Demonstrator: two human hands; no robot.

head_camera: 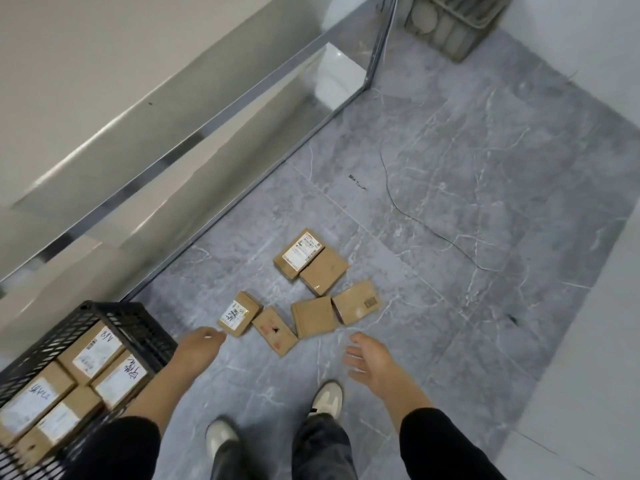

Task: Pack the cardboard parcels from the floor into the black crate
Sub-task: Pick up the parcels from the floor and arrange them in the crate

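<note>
Six cardboard parcels (304, 292) lie on the grey marble floor (467, 202). Both hands reach toward them empty: left hand (199, 344) loosely curled, right hand (369, 362) with fingers spread. The black crate (138, 327) at left holds five labelled parcels.

The grey marble-veined tile floor (467, 188) carries six cardboard parcels: a white-labelled one (298, 253) touching a plain one (323, 270), then a barcoded one (356, 301), a plain flat one (313, 317), a red-printed one (275, 330) and a handwritten-label one (239, 314). The black crate (138, 327), holding more parcels, stands at lower left, a grey crate (450, 26) in the far corner. A thin dark cable (415, 216) trails across the tiles.
</note>
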